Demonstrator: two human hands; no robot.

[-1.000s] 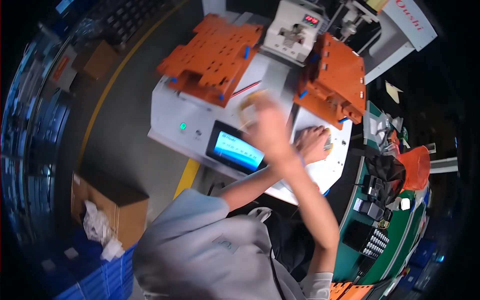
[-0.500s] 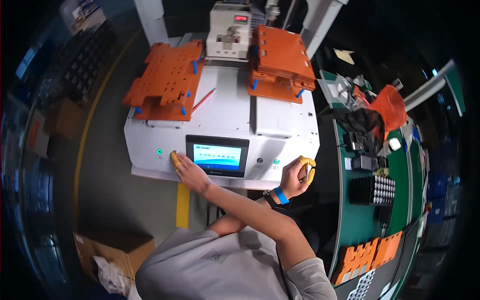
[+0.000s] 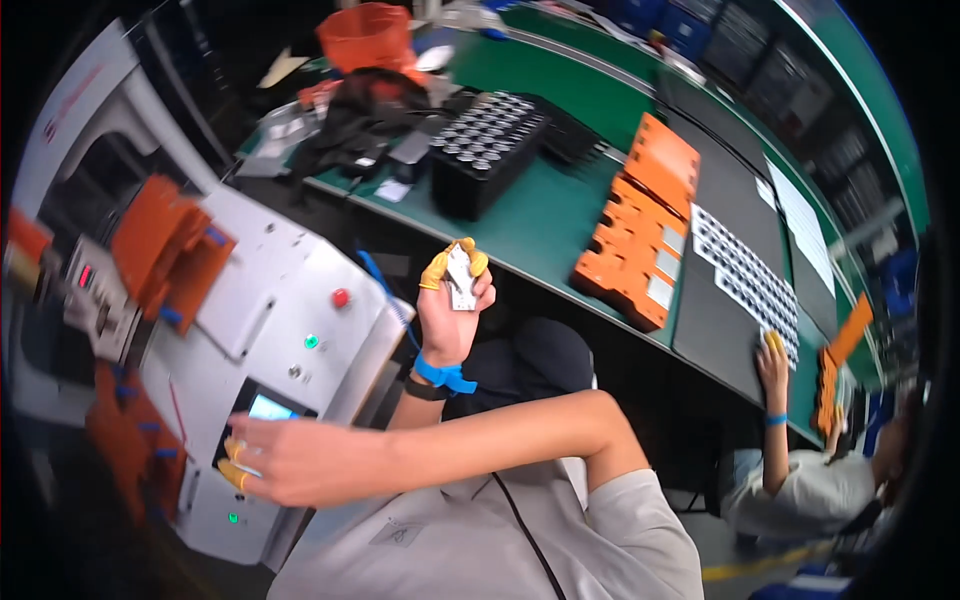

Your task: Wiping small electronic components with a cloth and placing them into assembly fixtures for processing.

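My left hand (image 3: 452, 310), with a blue strap and a dark band at the wrist, is raised palm up. Yellow finger cots on its fingertips grip a small silvery plate (image 3: 461, 278). My right forearm crosses over the left one toward the white machine (image 3: 290, 285). Above the machine's control panel hovers my right hand (image 3: 290, 462), fingers apart and somewhat blurred, holding nothing visible. It partly covers the lit screen (image 3: 270, 408). Whether it touches the panel, I cannot tell.
Beside the machine runs a green bench (image 3: 540, 225). It bears a black block of round cells (image 3: 480, 165), orange fixtures (image 3: 635, 250) and a white perforated strip (image 3: 740, 265). A co-worker's hand (image 3: 773, 372) is at that strip. A red button (image 3: 341, 298) sits on the machine.
The view has swung right toward the bench, bringing a co-worker into sight. My right hand has come off the panel button. My left hand, still gripping the plate, has turned palm up.
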